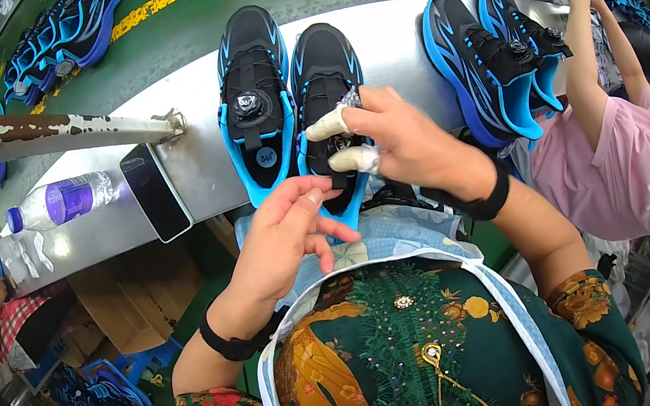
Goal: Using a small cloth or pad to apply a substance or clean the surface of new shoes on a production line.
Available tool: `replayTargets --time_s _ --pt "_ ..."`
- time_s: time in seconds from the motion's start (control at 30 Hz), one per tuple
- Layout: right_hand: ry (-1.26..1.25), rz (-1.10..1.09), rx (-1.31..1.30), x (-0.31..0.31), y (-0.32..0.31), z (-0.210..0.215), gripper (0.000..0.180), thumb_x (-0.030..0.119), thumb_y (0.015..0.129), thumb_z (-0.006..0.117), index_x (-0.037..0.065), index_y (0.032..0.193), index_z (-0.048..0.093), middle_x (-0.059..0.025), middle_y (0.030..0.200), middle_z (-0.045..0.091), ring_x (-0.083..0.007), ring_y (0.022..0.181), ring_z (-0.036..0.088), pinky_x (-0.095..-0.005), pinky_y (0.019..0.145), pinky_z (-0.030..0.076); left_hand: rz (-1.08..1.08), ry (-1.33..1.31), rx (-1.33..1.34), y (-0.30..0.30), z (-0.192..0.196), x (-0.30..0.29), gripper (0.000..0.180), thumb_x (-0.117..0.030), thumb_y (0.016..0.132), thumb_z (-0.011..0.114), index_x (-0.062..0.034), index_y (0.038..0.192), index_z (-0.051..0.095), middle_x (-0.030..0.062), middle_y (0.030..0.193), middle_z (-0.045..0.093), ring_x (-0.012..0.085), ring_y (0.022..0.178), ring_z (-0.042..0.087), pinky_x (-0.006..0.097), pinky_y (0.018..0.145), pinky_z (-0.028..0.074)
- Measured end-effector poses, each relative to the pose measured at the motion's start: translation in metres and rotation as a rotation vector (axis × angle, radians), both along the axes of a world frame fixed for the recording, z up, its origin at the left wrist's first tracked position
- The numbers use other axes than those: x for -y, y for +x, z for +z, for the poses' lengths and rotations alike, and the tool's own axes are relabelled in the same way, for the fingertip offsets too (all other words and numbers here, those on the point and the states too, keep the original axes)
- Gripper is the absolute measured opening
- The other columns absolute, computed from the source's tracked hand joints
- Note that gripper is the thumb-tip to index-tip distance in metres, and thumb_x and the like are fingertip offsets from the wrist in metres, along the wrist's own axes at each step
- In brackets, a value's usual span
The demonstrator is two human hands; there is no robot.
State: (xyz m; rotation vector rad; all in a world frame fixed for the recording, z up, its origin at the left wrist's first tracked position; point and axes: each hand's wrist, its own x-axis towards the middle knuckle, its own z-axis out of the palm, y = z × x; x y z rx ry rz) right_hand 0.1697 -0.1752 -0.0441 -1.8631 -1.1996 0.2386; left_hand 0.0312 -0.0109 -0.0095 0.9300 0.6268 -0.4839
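Two black sports shoes with bright blue trim stand side by side on the white bench, toes pointing away from me. The left shoe (pixel 259 97) carries a round lacing dial (pixel 248 105) on its tongue. Over the right shoe (pixel 325 64) both hands meet. My right hand (pixel 409 136), with pale covers on thumb and forefinger, closes from either side on that shoe's dial (pixel 343 141). Bits of clear film cling by these covers. At the heel opening, my left hand (pixel 283 236) pinches the dark tongue end between thumb and forefinger; its other fingers hang loosely curled.
Another pair of shoes (pixel 483 62) stands to the right, near a person in pink (pixel 605 162) with raised arms. Left lie a phone (pixel 155 192) and a plastic bottle (pixel 64 201), below a chipped metal bar (pixel 52 134). A cardboard box (pixel 130 303) sits under the bench.
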Motion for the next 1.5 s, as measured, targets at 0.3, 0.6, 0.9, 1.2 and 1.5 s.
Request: replayTargets --time_s 0.3,0.6,0.9,1.2,1.5 --pt "-0.117 -0.109 0.233 0.004 -0.005 -0.003 0.025 0.009 0.071 0.072 0.005 0.094 0.063 -0.0098 0.076 0.051 -0.0301 0.076 0.053 -0.0415 0.068 0.044 0.250 -0.078 0.106 0.003 -0.038 0.033 0.027 -0.018 0.103 0.045 0.0035 0.116 0.055 0.0086 0.103 0.061 0.0187 0.089 0.068 0.024 0.049 0.050" --pt "-0.096 -0.062 0.217 0.008 0.000 -0.005 0.034 0.017 0.075 0.077 0.009 0.107 0.067 -0.0100 0.080 0.058 -0.0289 0.073 0.054 -0.0385 0.065 0.043 0.175 -0.092 0.152 0.004 -0.047 0.033 0.030 -0.020 0.103 0.047 0.0020 0.122 0.053 0.0096 0.109 0.063 0.0206 0.095 0.068 0.024 0.050 0.052" --pt "-0.153 0.070 -0.027 0.012 0.015 0.004 0.022 0.017 0.077 0.075 0.006 0.089 0.060 -0.0090 0.074 0.055 -0.0294 0.071 0.054 -0.0393 0.070 0.042 0.071 -0.101 0.095 0.008 -0.044 0.024 0.028 -0.018 0.104 0.044 0.0044 0.118 0.054 0.0114 0.104 0.062 0.0195 0.085 0.069 0.024 0.050 0.053" --pt "-0.164 0.034 -0.247 0.014 0.015 0.017 0.039 0.017 0.075 0.077 0.012 0.113 0.068 -0.0090 0.078 0.058 -0.0270 0.074 0.053 -0.0359 0.072 0.042 0.122 -0.114 0.122 0.009 -0.050 0.035 0.028 -0.019 0.103 0.045 0.0034 0.118 0.054 0.0108 0.102 0.062 0.0218 0.086 0.069 0.024 0.049 0.052" --pt "-0.196 -0.041 0.064 0.017 0.016 0.000 0.039 0.025 0.073 0.080 0.008 0.107 0.069 -0.0104 0.079 0.058 -0.0286 0.077 0.056 -0.0379 0.071 0.045 0.130 -0.088 0.124 0.007 -0.045 0.037 0.023 -0.021 0.102 0.049 -0.0005 0.109 0.055 0.0087 0.100 0.061 0.0246 0.090 0.069 0.024 0.049 0.053"
